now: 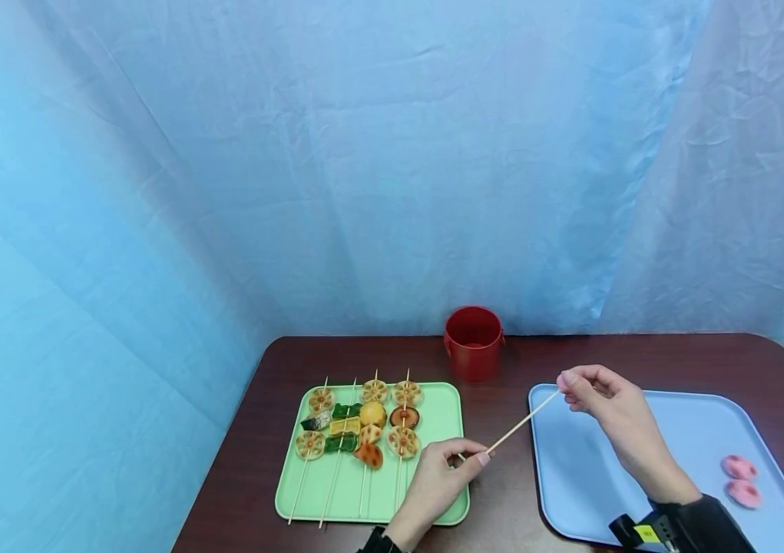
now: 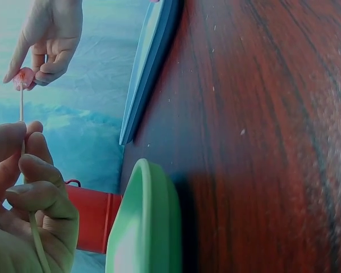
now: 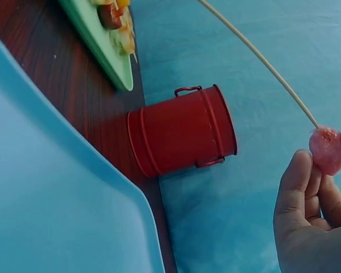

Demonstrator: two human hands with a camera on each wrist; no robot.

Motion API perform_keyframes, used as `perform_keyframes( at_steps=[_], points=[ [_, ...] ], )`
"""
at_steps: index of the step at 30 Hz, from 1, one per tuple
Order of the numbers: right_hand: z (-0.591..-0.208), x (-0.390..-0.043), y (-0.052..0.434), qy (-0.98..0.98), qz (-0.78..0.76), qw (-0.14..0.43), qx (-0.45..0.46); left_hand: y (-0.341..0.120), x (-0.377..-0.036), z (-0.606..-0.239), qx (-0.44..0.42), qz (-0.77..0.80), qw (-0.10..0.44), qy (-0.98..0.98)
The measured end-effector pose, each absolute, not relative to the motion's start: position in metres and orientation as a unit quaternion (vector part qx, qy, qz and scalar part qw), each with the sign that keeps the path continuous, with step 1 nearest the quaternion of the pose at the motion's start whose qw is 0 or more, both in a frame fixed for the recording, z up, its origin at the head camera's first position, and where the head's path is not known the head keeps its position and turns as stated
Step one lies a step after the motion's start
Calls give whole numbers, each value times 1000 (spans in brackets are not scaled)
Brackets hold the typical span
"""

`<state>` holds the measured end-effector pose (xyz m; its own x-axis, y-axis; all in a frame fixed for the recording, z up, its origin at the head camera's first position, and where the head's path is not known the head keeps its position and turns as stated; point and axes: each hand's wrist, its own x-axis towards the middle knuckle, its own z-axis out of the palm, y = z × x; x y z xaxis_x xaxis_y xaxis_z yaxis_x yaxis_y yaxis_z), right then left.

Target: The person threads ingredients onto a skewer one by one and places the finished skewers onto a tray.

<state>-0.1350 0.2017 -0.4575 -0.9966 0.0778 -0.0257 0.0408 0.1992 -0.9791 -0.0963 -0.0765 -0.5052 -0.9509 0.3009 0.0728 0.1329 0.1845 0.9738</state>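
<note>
Our left hand, nearest us, pinches the low end of a skewer between thumb and fingers. From there the skewer rises toward 2 o'clock, above the worktop, to our right hand, whose fingers pinch a pink piece on its tip. At 9 o'clock of the left hand sits a green tray of loaded skewers; at 12, a red bucket; under the right hand, a blue tray with two pink pieces.
</note>
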Motion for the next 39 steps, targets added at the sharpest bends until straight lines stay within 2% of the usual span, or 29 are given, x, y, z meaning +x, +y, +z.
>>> perform_keyframes(
  at_steps=[19,28,39],
  points=[
    [-459,-132,186,-798,601,-16,-43,-57,-92,-507,102,665,82,735],
    [-465,-129,183,-774,633,-10,-14,-51,-91,-504,90,680,73,724],
    [-468,-126,174,-755,656,4,-25,-38,-93,-500,39,698,102,707]
  ],
)
